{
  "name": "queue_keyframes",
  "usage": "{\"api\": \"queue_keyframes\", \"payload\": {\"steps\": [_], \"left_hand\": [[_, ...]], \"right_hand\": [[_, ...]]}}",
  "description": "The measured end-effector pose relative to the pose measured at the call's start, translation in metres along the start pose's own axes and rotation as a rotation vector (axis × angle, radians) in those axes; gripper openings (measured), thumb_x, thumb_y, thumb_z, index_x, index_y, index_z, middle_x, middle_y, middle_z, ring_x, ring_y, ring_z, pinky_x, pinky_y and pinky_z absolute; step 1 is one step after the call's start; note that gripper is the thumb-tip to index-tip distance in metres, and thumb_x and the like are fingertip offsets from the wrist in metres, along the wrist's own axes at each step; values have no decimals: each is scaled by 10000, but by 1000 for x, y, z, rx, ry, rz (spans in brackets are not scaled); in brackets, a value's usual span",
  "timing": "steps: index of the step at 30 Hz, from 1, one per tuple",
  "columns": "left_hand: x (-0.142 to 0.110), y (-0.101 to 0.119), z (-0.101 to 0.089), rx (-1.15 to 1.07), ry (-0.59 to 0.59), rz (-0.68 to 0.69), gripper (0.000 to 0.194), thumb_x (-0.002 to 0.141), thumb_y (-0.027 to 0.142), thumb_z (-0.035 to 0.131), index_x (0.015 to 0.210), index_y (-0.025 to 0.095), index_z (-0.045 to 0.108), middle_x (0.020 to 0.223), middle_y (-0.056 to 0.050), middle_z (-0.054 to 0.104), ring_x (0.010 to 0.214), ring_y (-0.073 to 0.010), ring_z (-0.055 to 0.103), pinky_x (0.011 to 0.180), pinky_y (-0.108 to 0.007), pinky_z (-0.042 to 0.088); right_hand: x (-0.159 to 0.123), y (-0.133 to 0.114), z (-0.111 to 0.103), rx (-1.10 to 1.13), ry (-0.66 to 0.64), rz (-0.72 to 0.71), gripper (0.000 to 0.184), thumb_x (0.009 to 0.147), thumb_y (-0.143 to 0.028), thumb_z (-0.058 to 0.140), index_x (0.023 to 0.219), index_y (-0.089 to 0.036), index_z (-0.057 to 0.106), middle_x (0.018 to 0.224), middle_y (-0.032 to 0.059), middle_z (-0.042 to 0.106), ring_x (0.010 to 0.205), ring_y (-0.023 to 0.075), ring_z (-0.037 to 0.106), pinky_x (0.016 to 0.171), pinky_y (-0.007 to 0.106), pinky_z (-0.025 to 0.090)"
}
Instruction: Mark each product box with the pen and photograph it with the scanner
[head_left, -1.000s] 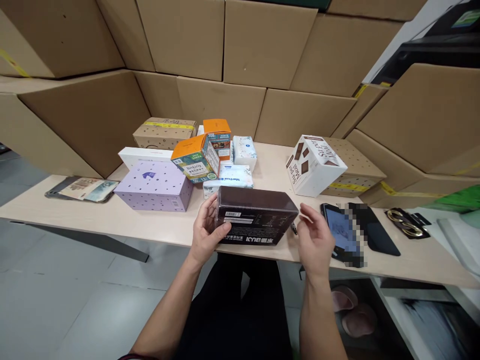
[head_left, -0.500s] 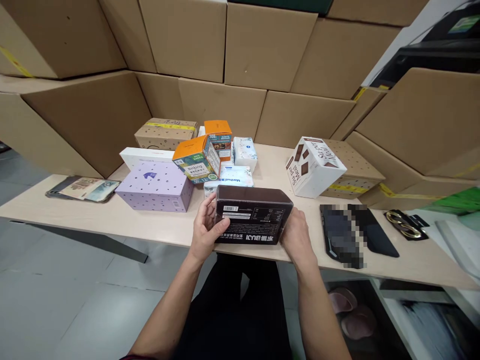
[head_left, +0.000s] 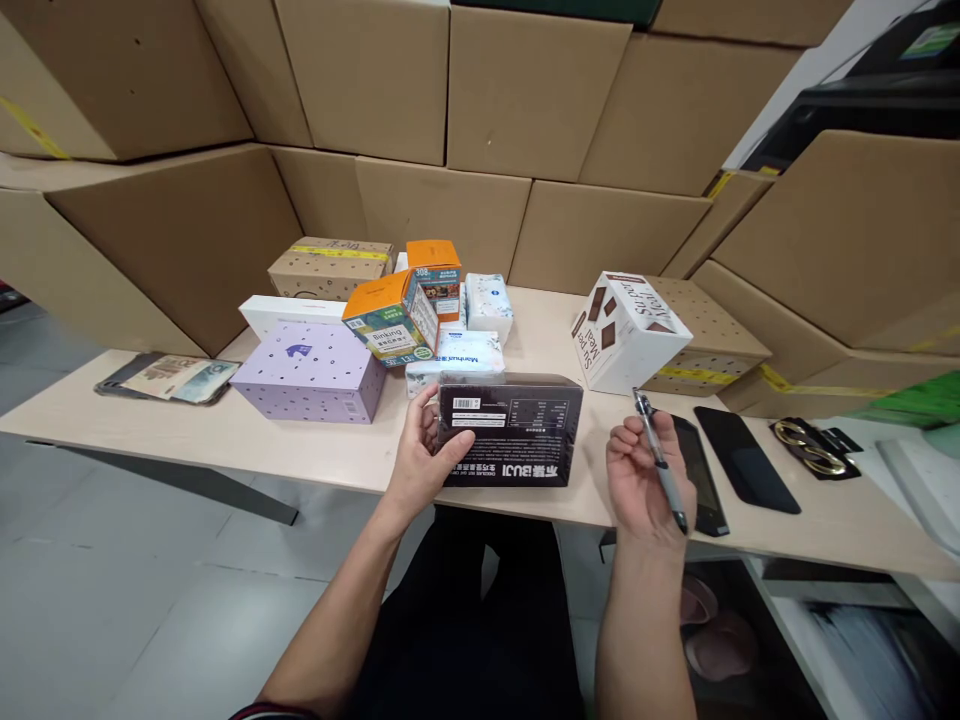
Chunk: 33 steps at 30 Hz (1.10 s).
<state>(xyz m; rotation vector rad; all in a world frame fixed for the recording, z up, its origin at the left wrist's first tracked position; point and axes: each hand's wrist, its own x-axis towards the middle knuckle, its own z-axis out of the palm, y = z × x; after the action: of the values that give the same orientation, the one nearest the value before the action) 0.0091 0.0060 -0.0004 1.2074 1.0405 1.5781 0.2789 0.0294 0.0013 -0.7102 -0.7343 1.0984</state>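
Head view: left hand (head_left: 421, 455) grips a black box (head_left: 517, 440), upturned right hand (head_left: 634, 485) a pen (head_left: 661, 464).

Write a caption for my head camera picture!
Left hand grips a dark box while the right hand holds a pen.

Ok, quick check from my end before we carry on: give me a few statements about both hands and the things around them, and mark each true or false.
1. The left hand holds the black BUJI box. True.
2. The right hand holds nothing. False: it holds a pen.
3. The banknotes lie to the left of the purple box. True.
4. The Super Meal box stands to the left of the Manhua tissue pack. False: it stands to the right.
5. The pen is apart from the black BUJI box. True.
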Motion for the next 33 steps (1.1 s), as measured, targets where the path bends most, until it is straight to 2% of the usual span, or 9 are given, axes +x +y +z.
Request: {"api": "queue_keyframes", "payload": {"steps": [2, 4, 6, 7, 10, 13, 18, 26, 33], "left_hand": [[1, 0, 2, 28, -9, -9, 816, 773, 471, 830, 1414, 230, 387, 1283, -125, 674, 1160, -262, 683, 998, -405, 551], [2, 1, 3, 39, -16, -11, 832, 768, 463, 836, 1422, 225, 379, 1290, -130, 671, 1168, -266, 680, 1005, -410, 550], [2, 2, 3, 46, -14, -12, 823, 779, 465, 827, 1426, 221, 381, 1285, -130, 673, 1173, -269, 679, 1010, -417, 549], [2, 3, 3, 50, -13, -14, 816, 784, 467, 822, 1427, 220, 385, 1282, -130, 674, 1178, -272, 677, 1014, -421, 547], [1, 3, 3, 58, -12, -17, 810, 790, 471, 817, 1431, 223, 389, 1275, -126, 675, 1185, -279, 673, 1017, -426, 544], [1, 2, 2, 67, -9, -10, 812, 787, 469, 820, 1430, 219, 392, 1263, -125, 679, 1174, -278, 676, 1011, -428, 546], [2, 2, 3, 62, -8, -6, 811, 789, 472, 819, 1427, 215, 390, 1266, -129, 673, 1181, -277, 672, 1015, -418, 544], [3, 4, 3, 51, -90, 44, 1019, 703, 650, 817, 1483, 196, 343, 1345, -161, 620, 1254, -334, 618, 1035, -435, 524], [2, 5, 1, 105, -122, 67, 1010, 747, 664, 775, 1511, 181, 324, 1435, -172, 559, 1355, -342, 540, 1096, -429, 479]], "right_hand": [[-9, -3, 10, -35, -46, -3, 327, 726, -222, 791, 1020, -347, 718, 892, 6, 670, 729, 132, 624, 629, 282, 548], [-19, -4, 22, -86, -103, -35, 269, 802, -401, 777, 1053, -344, 699, 921, 17, 686, 768, 143, 647, 666, 299, 568], [-29, -6, 36, -134, -146, -80, 304, 899, -584, 621, 1024, -313, 679, 879, 29, 698, 748, 160, 661, 654, 327, 576], [-33, -6, 42, -154, -161, -97, 342, 933, -608, 547, 998, -296, 671, 848, 32, 702, 722, 166, 665, 634, 336, 574], [-42, -5, 57, -176, -219, -107, 252, 969, -482, 528, 976, -271, 666, 817, 22, 724, 653, 166, 674, 590, 334, 562], [-47, 0, 65, -198, -279, -55, 177, 960, -366, 577, 1075, -276, 677, 862, 15, 743, 664, 160, 686, 596, 321, 569], [-54, 10, 70, -351, -336, -25, 227, 951, -343, 627, 1146, -264, 714, 934, 32, 759, 740, 153, 699, 693, 321, 608], [-62, 12, 81, -712, -579, -198, 242, 914, -244, 654, 1141, -284, 728, 1033, 35, 749, 906, 182, 719, 834, 317, 596], [-63, 14, 78, -715, -613, -188, 277, 914, -228, 650, 1182, -278, 699, 1057, 31, 765, 925, 184, 743, 869, 315, 598]]}}
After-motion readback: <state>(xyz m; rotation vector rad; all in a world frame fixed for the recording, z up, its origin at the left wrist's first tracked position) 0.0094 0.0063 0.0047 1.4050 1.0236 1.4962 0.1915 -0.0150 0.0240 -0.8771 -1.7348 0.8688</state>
